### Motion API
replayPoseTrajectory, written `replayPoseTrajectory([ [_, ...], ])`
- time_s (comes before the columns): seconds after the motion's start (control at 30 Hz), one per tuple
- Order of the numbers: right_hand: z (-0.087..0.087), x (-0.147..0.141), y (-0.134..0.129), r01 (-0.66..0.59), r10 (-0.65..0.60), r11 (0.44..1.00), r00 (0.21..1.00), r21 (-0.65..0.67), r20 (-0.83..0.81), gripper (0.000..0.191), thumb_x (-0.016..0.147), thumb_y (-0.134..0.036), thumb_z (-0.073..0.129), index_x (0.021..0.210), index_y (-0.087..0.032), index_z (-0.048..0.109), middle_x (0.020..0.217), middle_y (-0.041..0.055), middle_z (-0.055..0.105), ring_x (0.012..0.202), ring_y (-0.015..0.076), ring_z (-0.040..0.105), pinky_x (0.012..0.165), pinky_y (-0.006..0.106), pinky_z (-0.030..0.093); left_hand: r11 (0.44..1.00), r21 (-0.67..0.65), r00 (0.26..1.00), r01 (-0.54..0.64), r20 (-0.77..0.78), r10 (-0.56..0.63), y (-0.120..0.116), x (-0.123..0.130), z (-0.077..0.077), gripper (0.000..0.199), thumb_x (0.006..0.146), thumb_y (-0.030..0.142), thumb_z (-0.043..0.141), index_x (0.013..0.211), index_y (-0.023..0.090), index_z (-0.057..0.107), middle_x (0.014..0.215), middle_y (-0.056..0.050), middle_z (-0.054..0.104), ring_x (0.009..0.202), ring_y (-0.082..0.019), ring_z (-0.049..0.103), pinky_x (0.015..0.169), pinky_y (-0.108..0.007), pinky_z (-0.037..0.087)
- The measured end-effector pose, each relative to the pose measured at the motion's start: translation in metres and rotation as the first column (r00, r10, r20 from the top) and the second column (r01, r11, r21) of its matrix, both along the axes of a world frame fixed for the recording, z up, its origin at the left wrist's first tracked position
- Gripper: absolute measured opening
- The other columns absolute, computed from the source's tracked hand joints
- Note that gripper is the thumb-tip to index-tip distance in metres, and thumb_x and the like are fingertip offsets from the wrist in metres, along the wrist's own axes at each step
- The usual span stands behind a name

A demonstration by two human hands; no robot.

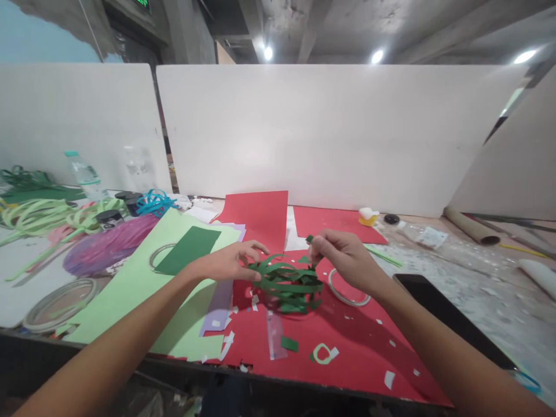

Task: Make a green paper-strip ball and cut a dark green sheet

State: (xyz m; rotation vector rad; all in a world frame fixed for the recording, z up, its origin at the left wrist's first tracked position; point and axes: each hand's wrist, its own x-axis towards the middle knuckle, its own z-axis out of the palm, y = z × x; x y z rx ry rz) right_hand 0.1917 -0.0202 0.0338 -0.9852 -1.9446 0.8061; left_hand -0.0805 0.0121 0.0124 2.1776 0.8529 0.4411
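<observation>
Strip ball: the dark green paper ball (pixel 290 285), made of curved, spaced strips, sits on the red sheet (pixel 369 353) at the front of the bench, between the two hands.
Left hand: the left hand (pixel 228 262) is at the ball's left side, thumb against the strips and fingers bent above; whether it grips firmly cannot be told.
Right hand: the right hand (pixel 341 252) is above the ball's right edge, fingers pinched together on a dark green paper bit (pixel 309 238); whether this joins the ball cannot be told.
Under the right hand: a tape roll (pixel 367 302) lies flat on the red sheet, just beside the ball.
Near edge: a clear plastic strip (pixel 275 341), a small green rectangle (pixel 289 344), a pale green paper ring (pixel 322 354) and white scraps (pixel 389 379) lie in front of the ball.
Left of the ball: a dark green sheet (pixel 193 249) rests on a large light green sheet (pixel 125 301), partly covering another roll; a lavender sheet (pixel 216 310) shows beside them.
Far left: a blue strip ball (pixel 155 202), a purple plastic bag (pixel 108 246) and a water bottle (pixel 84 174).
Right side: a black flat device (pixel 452 318) lies near the right forearm.
Back: a white panel (pixel 321 133) stands behind the bench.
</observation>
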Motion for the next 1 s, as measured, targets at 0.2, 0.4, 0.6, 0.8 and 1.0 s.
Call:
replayPoseTrajectory([
  [0.2,0.005,0.006,0.000,-0.214,0.141,0.957,0.933,-0.196,-0.332,0.036,0.096,-0.049,0.041,0.074,-0.022,0.049,0.071,0.0003,0.056,0.069,0.0150,0.054,0.070,0.030,0.042,0.926,-0.352,0.955,0.136,0.295,-0.028,0.000,0.036,0.018,0.013,0.073,0.024,0.061,0.084,0.017,0.058,0.080,0.000,0.056,0.073,-0.014,0.053,0.064,-0.025,0.043],
  [0.4,-0.005,0.006,-0.002,-0.235,0.168,0.949,0.942,-0.212,-0.290,0.032,0.097,-0.046,0.041,0.084,-0.021,0.058,0.085,0.0039,0.059,0.081,0.0165,0.053,0.075,0.031,0.042,0.931,-0.339,0.941,0.135,0.339,-0.013,-0.005,0.054,0.015,0.012,0.071,0.024,0.060,0.074,0.017,0.051,0.071,0.003,0.048,0.065,-0.011,0.046,0.058,-0.023,0.036],
  [0.6,-0.002,0.009,-0.006,-0.037,0.004,0.992,0.964,-0.120,-0.265,0.031,0.093,-0.047,0.048,0.078,-0.022,0.059,0.080,0.0033,0.059,0.080,0.0179,0.054,0.076,0.031,0.043,0.894,-0.434,0.893,0.110,0.438,0.103,-0.005,0.051,0.014,0.016,0.068,0.030,0.062,0.074,0.016,0.055,0.066,0.001,0.050,0.057,-0.012,0.046,0.052,-0.023,0.036],
  [0.8,0.001,0.016,-0.005,0.009,-0.053,0.993,0.921,-0.113,-0.385,0.030,0.089,-0.047,0.055,0.072,-0.023,0.059,0.071,0.0027,0.057,0.073,0.0188,0.053,0.072,0.033,0.042,0.807,-0.585,0.835,0.086,0.484,0.262,-0.003,0.052,0.013,0.015,0.061,0.028,0.060,0.070,0.016,0.059,0.060,-0.001,0.050,0.052,-0.013,0.046,0.045,-0.024,0.036],
  [1.0,-0.004,0.007,-0.012,-0.214,0.103,0.946,0.911,-0.243,-0.400,0.024,0.091,-0.038,0.058,0.073,-0.022,0.061,0.072,0.0011,0.062,0.069,0.0143,0.057,0.069,0.029,0.045,0.791,-0.606,0.748,0.082,0.562,0.353,-0.004,0.058,-0.001,0.012,0.060,0.026,0.052,0.061,0.015,0.057,0.055,-0.002,0.044,0.053,-0.015,0.044,0.044,-0.027,0.033],
])
